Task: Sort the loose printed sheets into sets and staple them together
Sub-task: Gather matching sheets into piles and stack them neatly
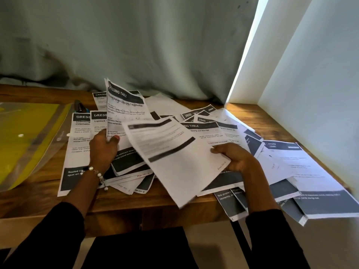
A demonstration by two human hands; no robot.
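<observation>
Right hand (236,160) pinches blurred sheet (174,160); left hand (104,150) grips upright page (124,107). Loose sheets (291,171) overhang my surface (272,121); I expect slips, mixed sets.

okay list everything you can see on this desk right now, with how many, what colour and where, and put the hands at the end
printed sheets: many, count unclear, white with dark bands, spread over the desk's middle and right
upright sheet: one, headed Dressing Table, held up left of centre
blurred sheet: one, white, held tilted at centre
plastic folder: one, clear over yellow, far left
dark object: one, beside the folder, possibly the stapler, unclear
desk: one, brown wood
curtain: grey-green, behind
wall: white, right
bracelet: beaded, left wrist
left hand: grips the upright sheet
right hand: holds the blurred sheet
</observation>
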